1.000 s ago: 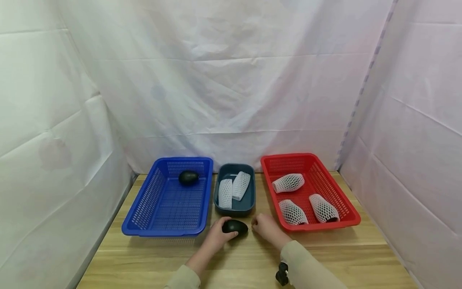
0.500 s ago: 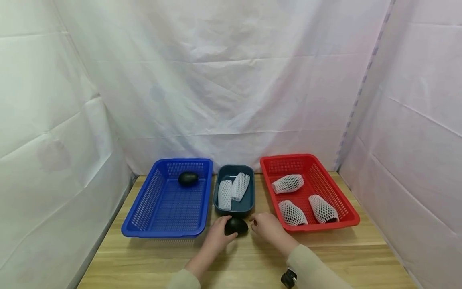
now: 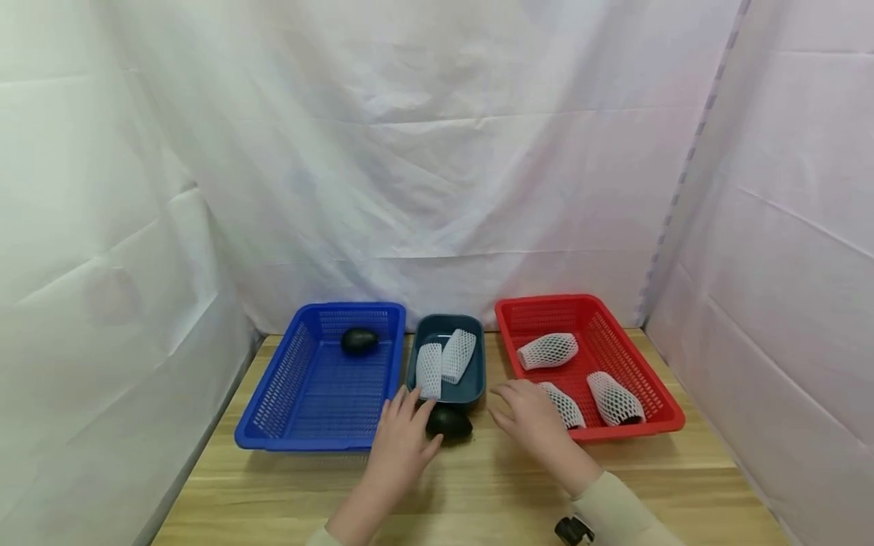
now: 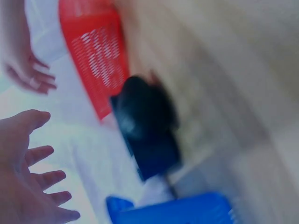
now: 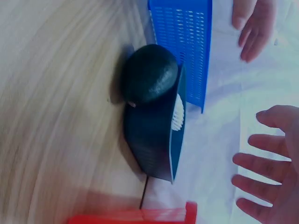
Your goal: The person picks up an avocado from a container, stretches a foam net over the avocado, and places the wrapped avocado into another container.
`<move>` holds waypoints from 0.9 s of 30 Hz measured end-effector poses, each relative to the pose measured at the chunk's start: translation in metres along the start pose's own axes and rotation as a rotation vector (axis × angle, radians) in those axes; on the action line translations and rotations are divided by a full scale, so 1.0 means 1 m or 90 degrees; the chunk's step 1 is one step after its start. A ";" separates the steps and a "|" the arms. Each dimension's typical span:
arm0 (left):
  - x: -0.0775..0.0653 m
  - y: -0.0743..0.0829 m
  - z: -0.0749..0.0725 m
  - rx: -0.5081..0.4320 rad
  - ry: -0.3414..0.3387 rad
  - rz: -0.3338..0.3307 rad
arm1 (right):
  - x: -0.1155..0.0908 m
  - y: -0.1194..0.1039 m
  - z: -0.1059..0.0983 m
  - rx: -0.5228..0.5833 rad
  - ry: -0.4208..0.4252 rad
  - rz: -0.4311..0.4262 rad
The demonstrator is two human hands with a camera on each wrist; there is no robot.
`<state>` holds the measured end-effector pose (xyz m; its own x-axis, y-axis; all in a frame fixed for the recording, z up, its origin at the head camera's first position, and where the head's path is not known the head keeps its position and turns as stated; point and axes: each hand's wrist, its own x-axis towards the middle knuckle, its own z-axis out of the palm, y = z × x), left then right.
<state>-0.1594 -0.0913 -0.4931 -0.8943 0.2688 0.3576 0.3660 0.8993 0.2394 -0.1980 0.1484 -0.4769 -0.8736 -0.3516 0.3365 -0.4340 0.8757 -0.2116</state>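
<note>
A dark avocado lies on the wooden table, just in front of a small teal bin. My left hand hovers at its left with fingers spread and nothing in its grasp; the left wrist view shows the avocado apart from that hand. To the right, my right hand is held up near the red basket, fingers extended and holding nothing. Two white foam net sleeves, one left and one right, lie inside the bin. In the right wrist view the avocado appears whole and bare.
The blue basket on the left contains another bare avocado. Several net-wrapped pieces, one at the back, lie in the red basket; my right hand partly hides one. A white cloth hangs behind and along both sides.
My left hand has let go of the avocado and lifted off, its fingers spreading. My right hand has moved right and its fingers have straightened. The avocado stays on the table.
</note>
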 end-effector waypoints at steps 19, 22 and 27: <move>-0.015 -0.055 -0.050 0.070 -0.039 -0.138 | -0.015 0.028 -0.017 -0.012 -0.069 0.082; -0.019 -0.064 -0.055 0.081 -0.046 -0.141 | -0.015 0.032 -0.017 -0.011 -0.073 0.087; -0.024 -0.077 -0.060 0.087 -0.057 -0.138 | -0.017 0.040 -0.017 -0.014 -0.088 0.106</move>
<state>-0.1506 -0.1875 -0.4657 -0.9696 0.0893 0.2279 0.1311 0.9757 0.1755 -0.1967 0.1952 -0.4756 -0.9551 -0.2427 0.1698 -0.2783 0.9316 -0.2338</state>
